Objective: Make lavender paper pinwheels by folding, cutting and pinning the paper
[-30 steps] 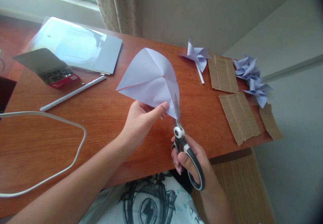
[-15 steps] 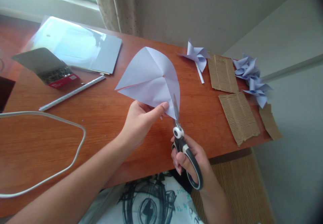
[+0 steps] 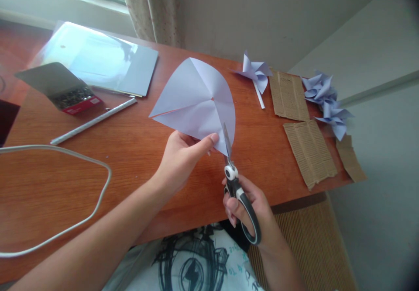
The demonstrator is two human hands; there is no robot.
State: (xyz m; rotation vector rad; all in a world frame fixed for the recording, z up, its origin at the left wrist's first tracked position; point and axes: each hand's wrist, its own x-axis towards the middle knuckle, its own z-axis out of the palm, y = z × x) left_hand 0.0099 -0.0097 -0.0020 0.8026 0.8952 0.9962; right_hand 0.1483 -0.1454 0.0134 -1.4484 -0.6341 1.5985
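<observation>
My left hand (image 3: 183, 160) pinches the near edge of a pale sheet of paper (image 3: 193, 94), thumb on top and fingers underneath. The paper is creased toward a small hole near its middle, and a long slit runs in from its left corner. In my right hand (image 3: 247, 201) is a pair of scissors (image 3: 232, 177) with black and white handles, my fingers through the loops. Its blades straddle the paper's near right corner, one lying over the sheet along a crease; the lower blade is mostly hidden.
Paper pinwheels (image 3: 255, 70) and corrugated cardboard pieces (image 3: 310, 151) lie at the right. Leftward are a rolled paper stick (image 3: 94, 120), an open box of small metal pieces (image 3: 77, 101), a glossy folder (image 3: 140, 68) and a white cable (image 3: 108, 173).
The scissors have shifted very slightly left at the paper's corner. The paper's right side has flattened a little, spreading outward. My left hand keeps its place.
</observation>
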